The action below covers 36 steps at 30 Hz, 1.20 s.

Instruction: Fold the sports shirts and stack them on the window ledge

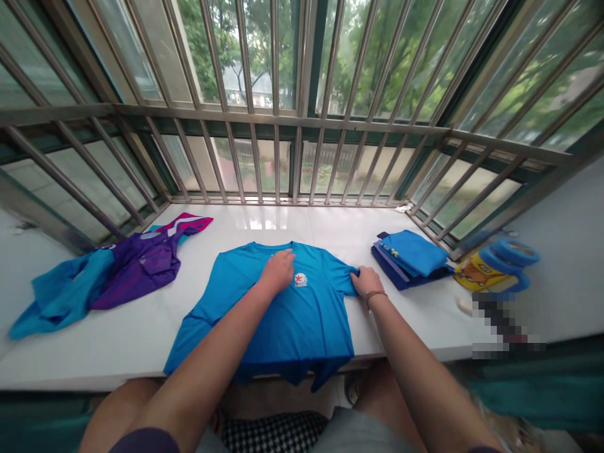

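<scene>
A blue T-shirt (311,314) with a small white-and-red chest print lies spread on the white sill, its hem hanging over the front edge. My left hand (279,272) is on the chest, left of the print, fingers bent together and pinching the fabric; the fingertips are partly hidden. At the shirt's right sleeve, my right hand (368,281) grips the cuff between thumb and fingers. A bracelet circles my right wrist.
Crumpled purple (146,267) and teal (70,289) garments lie at the left. A folded stack of blue clothes (415,251) sits at the right, beside a yellow-and-blue bottle (491,267). Metal window bars (283,117) rise behind the sill.
</scene>
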{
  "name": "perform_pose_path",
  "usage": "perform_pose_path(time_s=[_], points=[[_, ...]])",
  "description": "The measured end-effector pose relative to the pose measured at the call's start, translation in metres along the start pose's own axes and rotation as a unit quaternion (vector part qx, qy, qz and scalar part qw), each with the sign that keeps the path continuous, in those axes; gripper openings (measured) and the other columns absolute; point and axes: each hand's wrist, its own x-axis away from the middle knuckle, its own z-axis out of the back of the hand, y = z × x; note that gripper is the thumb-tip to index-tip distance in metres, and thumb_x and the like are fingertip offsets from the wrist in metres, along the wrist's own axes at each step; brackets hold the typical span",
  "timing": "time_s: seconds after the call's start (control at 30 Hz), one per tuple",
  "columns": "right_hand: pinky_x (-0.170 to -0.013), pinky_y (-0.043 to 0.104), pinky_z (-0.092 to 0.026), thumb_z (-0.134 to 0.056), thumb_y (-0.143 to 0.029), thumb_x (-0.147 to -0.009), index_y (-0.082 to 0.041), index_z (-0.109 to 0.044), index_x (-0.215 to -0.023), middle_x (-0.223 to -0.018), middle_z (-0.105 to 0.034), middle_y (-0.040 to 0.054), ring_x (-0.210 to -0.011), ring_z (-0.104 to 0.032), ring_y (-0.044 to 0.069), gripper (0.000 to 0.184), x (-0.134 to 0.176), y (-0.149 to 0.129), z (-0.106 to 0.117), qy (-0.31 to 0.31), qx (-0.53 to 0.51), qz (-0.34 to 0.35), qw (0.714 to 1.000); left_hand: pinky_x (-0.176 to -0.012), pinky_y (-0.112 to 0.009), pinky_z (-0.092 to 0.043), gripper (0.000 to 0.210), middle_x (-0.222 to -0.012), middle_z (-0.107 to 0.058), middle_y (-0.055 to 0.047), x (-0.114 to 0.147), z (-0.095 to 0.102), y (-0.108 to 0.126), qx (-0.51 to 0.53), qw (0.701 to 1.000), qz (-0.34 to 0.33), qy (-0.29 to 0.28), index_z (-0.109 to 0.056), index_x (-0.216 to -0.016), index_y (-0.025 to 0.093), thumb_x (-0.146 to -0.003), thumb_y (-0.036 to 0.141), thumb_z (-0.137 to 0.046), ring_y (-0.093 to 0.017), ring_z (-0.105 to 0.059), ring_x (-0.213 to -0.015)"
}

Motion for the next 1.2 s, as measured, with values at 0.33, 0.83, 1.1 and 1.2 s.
perform_pose_path(time_s=[0.33, 0.83, 1.1, 1.2], points=[[-0.080, 0.031, -0.048, -0.050, -0.034, -0.109, -0.019, -0.061, -0.135, -0.111, -0.078, 0.0114, -0.095, -0.074, 0.024, 0.031, 0.051, -0.073, 0.021, 0.109, -0.067, 0.137, 0.982, -0.112, -0.044, -0.047, 0.031, -0.127, -0.074, -0.012, -0.003, -0.036, 0.037, 0.231, 0.972, -0.033, 0.035, -0.076, -0.118, 0.023, -0.105, 0.032, -0.050, -0.029, -0.064, -0.125], [-0.092, 0.036, -0.054, -0.054, -0.027, -0.104, -0.020, -0.070, -0.115, -0.103, -0.074, 0.0090, -0.100, -0.070, 0.025, 0.020, 0.115, 0.000, -0.017, 0.123, -0.158, 0.207, 0.958, -0.079, -0.032, -0.050, 0.039, -0.087, -0.076, -0.002, -0.012, -0.039, 0.025, 0.296, 0.955, 0.003, 0.021, -0.078, -0.106, 0.024, -0.085, 0.056, -0.077, -0.022, -0.070, -0.085], [-0.104, 0.038, -0.050, -0.066, -0.030, -0.098, -0.020, -0.067, -0.131, -0.121, -0.070, 0.0126, -0.114, -0.065, 0.028, 0.034, 0.108, -0.014, -0.038, 0.094, -0.156, 0.210, 0.960, -0.078, -0.030, -0.048, 0.026, -0.082, -0.073, -0.002, -0.013, -0.039, 0.024, 0.387, 0.921, 0.033, 0.011, -0.071, -0.081, 0.023, -0.089, 0.048, -0.067, -0.020, -0.064, -0.081], [-0.097, 0.036, -0.051, -0.065, -0.027, -0.098, -0.021, -0.068, -0.122, -0.112, -0.071, 0.0101, -0.106, -0.066, 0.026, 0.025, 0.100, -0.021, -0.037, 0.086, -0.162, 0.184, 0.966, -0.068, -0.028, -0.047, 0.035, -0.073, -0.068, 0.000, -0.018, -0.032, 0.024, 0.423, 0.905, 0.055, 0.005, -0.067, -0.083, 0.022, -0.090, 0.057, -0.062, -0.018, -0.062, -0.072]])
